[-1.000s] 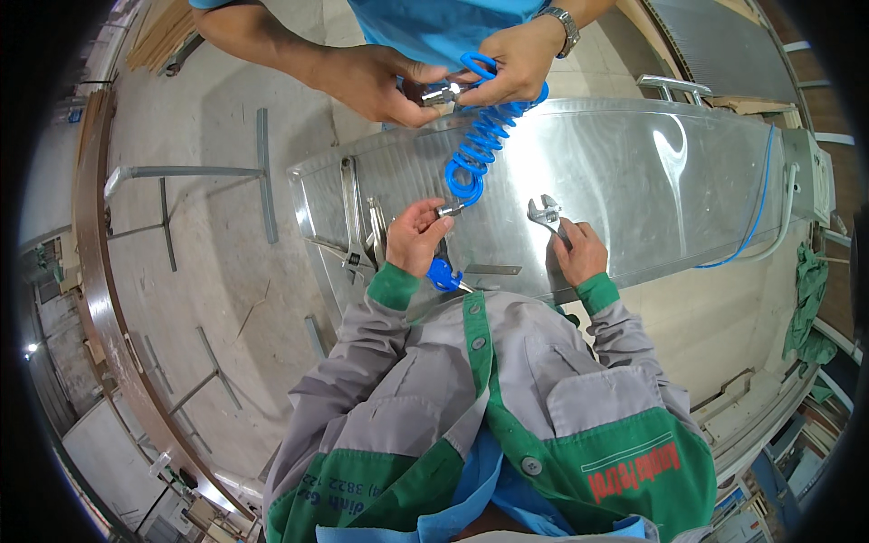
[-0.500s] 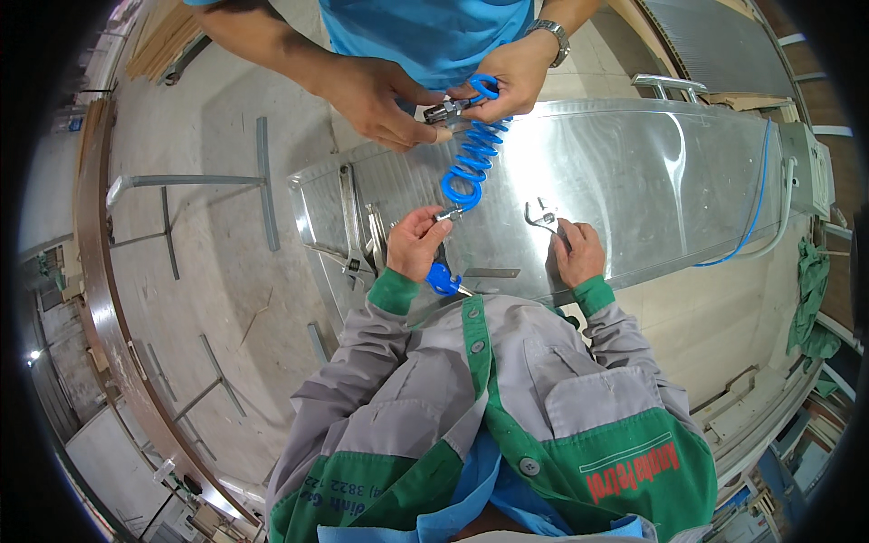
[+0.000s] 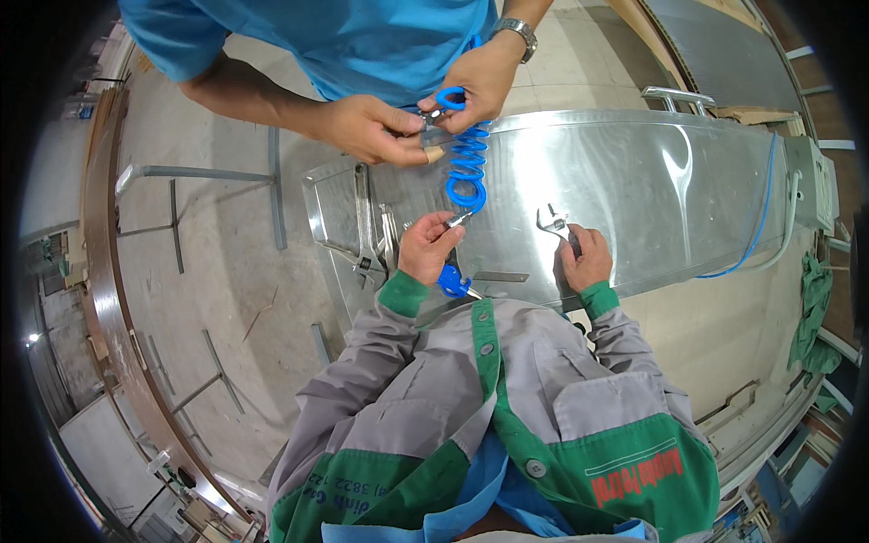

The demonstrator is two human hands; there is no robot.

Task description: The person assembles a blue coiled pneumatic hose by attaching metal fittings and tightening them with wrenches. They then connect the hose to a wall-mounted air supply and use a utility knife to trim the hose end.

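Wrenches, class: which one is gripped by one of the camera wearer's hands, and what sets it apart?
The adjustable wrench, whose handle the right hand grips; the long wrench lies free on the metal table, left of the left hand.

The table point(image 3: 625, 181) looked to me like bare sheet metal, smooth and bright with reflected glare; over it, the coiled hose point(image 3: 467, 158) had a glossy plastic look and the adjustable wrench point(image 3: 563, 228) a shiny steel one. At the table's near edge, the jacket point(image 3: 407, 398) was matt, creased cloth. Left of the table, I saw a long beam point(image 3: 122, 353) with a glossy sheen and dull, matt flooring point(image 3: 226, 271).
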